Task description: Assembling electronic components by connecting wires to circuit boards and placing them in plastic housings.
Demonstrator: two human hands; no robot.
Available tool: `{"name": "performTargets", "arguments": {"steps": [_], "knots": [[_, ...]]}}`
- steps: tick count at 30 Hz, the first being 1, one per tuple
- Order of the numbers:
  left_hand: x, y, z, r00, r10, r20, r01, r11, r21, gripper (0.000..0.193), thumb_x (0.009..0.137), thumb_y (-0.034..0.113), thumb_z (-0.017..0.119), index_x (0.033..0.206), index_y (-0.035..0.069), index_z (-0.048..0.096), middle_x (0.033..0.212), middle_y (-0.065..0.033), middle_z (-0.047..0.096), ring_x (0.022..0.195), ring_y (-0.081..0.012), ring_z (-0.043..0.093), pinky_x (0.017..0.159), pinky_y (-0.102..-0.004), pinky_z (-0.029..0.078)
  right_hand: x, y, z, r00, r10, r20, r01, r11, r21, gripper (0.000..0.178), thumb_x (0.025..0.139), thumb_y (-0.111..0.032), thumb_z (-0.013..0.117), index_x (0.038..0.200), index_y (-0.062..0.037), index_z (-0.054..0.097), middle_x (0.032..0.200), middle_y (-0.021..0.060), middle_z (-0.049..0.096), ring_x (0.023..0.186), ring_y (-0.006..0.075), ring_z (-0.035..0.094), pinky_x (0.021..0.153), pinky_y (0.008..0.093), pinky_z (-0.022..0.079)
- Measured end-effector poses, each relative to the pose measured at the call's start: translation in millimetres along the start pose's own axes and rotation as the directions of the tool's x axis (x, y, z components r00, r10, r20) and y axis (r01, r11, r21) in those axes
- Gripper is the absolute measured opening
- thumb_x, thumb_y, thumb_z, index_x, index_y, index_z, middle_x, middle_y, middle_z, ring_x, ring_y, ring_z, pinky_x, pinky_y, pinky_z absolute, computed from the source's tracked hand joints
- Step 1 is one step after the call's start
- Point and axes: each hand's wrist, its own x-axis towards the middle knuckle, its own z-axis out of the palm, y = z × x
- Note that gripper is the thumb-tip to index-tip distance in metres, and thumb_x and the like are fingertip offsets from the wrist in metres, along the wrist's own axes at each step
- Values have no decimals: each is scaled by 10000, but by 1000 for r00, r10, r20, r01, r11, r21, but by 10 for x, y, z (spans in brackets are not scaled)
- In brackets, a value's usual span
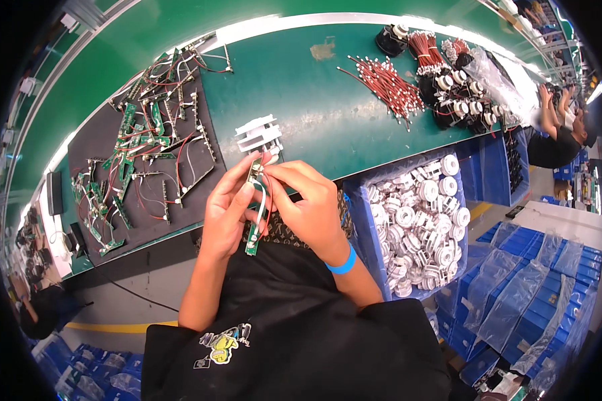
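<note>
Over the table's near edge, my left hand (224,212) pinches a small green circuit board (255,175) between thumb and fingers. A white cable (262,198) and a thin red wire hang from it, down to a second narrow green board (253,240) below the fingers. My right hand (309,204) is closed, its thumb and index fingertips pinched at the red wire (270,175) beside the upper board. The fingertips partly hide the wire's end. Just beyond my hands, white slotted plastic parts (258,134) rest on the green tabletop.
On the left, a dark mat (204,164) bears many wired green boards. Red wires (384,87) lie in a heap at the far right, near black-and-white round parts (460,100). A blue bin (364,247) of white round parts stands right of me. Another person (562,137) is farther right.
</note>
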Motion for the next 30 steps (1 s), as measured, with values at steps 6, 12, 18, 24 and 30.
{"name": "performTargets", "arguments": {"steps": [6,12,18,24,30], "knots": [[-29,66,-101,995,-96,-23,97,992,82,478,935,94,532,1382,-2,393,1277,-160,521,860,-185,622,459,-245,557,-30,44,5,992,104,75,-110,991,73,145,782,14,668,925,31,681,828,129,675,691,206,675,607,274,525],[-89,62,-191,989,-140,-50,146,979,146,497,918,75,546,1384,-2,389,1306,-165,508,833,-185,625,445,-242,550,-21,113,9,915,297,274,-356,913,199,102,779,-18,684,864,36,697,743,83,652,615,93,628,546,221,480],[-139,96,-207,982,-171,-75,183,959,217,495,928,96,532,1389,0,380,1341,-178,481,746,-188,635,429,-242,540,-46,262,75,922,295,251,-348,915,202,103,758,-46,718,838,18,704,726,66,649,584,61,534,514,212,415],[-132,81,-186,982,-153,-108,177,946,271,482,950,129,499,1396,-1,369,1346,-186,480,720,-188,644,416,-236,525,-54,281,120,924,318,214,-372,881,293,84,758,-35,715,816,25,705,747,70,674,631,58,582,545,210,453],[-98,47,-144,981,-126,-146,167,934,316,474,963,163,486,1393,-2,374,1345,-184,484,747,-185,659,404,-220,509,-64,373,169,918,343,200,-394,847,356,87,768,-41,719,802,38,701,734,59,673,624,50,573,533,210,446]]}}
